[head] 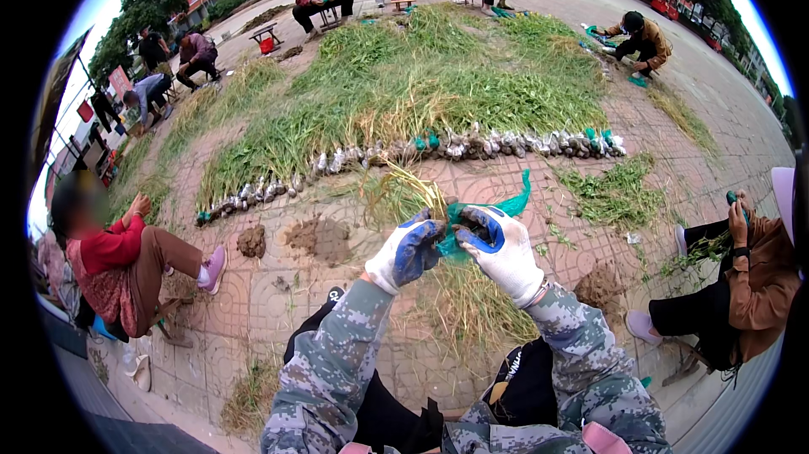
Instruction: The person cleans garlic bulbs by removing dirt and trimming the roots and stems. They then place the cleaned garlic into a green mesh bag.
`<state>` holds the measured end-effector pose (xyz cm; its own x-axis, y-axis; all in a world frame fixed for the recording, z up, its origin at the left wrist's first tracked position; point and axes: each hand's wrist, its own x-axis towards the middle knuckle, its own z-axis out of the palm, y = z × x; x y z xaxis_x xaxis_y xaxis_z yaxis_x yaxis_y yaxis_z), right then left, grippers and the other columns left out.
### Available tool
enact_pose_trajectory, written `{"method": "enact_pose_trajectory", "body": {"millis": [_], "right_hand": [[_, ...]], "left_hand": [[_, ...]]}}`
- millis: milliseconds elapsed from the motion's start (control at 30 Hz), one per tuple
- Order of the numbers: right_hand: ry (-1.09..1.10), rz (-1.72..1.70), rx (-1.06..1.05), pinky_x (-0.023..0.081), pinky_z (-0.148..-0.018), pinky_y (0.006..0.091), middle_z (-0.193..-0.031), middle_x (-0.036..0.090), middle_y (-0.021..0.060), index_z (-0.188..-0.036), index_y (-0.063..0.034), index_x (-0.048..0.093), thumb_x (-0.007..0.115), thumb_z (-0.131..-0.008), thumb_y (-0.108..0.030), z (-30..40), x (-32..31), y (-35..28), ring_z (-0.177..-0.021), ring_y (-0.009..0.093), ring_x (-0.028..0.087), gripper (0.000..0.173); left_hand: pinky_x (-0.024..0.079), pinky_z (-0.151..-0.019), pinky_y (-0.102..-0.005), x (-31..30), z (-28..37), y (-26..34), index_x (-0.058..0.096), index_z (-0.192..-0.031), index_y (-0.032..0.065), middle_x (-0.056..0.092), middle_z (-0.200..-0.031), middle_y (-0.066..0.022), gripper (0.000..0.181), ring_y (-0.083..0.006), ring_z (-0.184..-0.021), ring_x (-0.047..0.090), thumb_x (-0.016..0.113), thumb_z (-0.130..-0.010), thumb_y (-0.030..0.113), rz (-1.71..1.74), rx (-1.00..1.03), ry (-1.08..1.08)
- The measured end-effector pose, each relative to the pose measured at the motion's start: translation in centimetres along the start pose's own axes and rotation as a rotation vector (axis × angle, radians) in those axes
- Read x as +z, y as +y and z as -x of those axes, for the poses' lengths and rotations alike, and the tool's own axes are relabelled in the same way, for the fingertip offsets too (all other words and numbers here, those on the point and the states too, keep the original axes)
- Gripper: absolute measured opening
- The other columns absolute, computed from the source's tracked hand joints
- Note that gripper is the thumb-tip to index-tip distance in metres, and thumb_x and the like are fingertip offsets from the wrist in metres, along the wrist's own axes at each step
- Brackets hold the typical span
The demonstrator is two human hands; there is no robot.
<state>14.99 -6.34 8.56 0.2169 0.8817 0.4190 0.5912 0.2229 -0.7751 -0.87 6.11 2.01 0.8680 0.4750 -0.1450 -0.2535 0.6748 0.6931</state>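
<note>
My left hand, in a white knit glove with a muddy blue palm, is shut around the base of a small bundle of yellow-green grass stems. The stems lean away from me to the upper left. In my right hand, gloved the same way, is a thin green plastic strip. One end trails to the upper right, and more of it hangs between both hands at the bundle's base. My fingers hide how far it wraps around. Below them, loose dry grass lies on the paving.
Ahead stretches a long row of plant bundles with wrapped root ends. Mud clumps and a soil heap dot the paving. Seated people flank me, one at right. Cut greens lie to the right.
</note>
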Motion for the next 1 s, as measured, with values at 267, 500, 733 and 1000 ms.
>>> {"method": "enact_pose_trajectory", "body": {"millis": [267,500,733,1000], "right_hand": [[-0.361,-0.354,0.108,0.048,-0.087,0.0298,-0.117,0.058,0.0169,-0.134,0.0068,0.035,0.073,-0.082,-0.021,-0.3,-0.2,0.4,-0.106,0.021,0.059,0.070],[-0.429,-0.866,0.351,0.051,-0.077,0.0271,-0.116,0.060,0.0089,-0.133,0.0002,0.041,0.066,-0.088,-0.015,0.1,-0.8,-0.6,-0.096,0.017,0.062,0.054],[-0.189,-0.878,0.468,0.053,-0.067,0.0256,-0.106,0.065,0.0069,-0.127,-0.0016,0.049,0.063,-0.089,-0.014,0.4,-0.6,0.0,-0.086,0.016,0.065,0.042],[0.039,0.224,0.039,0.050,-0.074,0.0386,-0.091,0.066,0.0130,-0.104,-0.0092,0.065,0.069,-0.079,-0.034,0.6,-0.3,1.0,-0.084,0.032,0.064,0.035]], "left_hand": [[0.048,-0.094,-0.0353,2.8,0.5,0.3,0.043,-0.134,0.0075,0.053,-0.128,-0.0102,0.047,-0.0210,-0.114,0.055,0.056,-0.095,0.031,-0.062,0.026,-0.144],[0.051,-0.083,-0.0306,3.3,1.2,1.4,0.047,-0.126,0.0021,0.057,-0.121,-0.0092,0.032,-0.0178,-0.101,0.060,0.049,-0.095,0.009,-0.112,0.028,-0.165],[0.047,-0.093,-0.0340,3.5,0.9,1.0,0.046,-0.129,-0.0026,0.058,-0.121,-0.0136,0.037,-0.0210,-0.108,0.059,0.042,-0.095,0.012,-0.318,0.192,-0.094],[0.050,-0.091,-0.0363,3.5,0.8,0.9,0.045,-0.131,0.0000,0.058,-0.120,-0.0137,0.037,-0.0226,-0.108,0.059,0.041,-0.097,0.016,0.065,0.080,-0.098]]}}
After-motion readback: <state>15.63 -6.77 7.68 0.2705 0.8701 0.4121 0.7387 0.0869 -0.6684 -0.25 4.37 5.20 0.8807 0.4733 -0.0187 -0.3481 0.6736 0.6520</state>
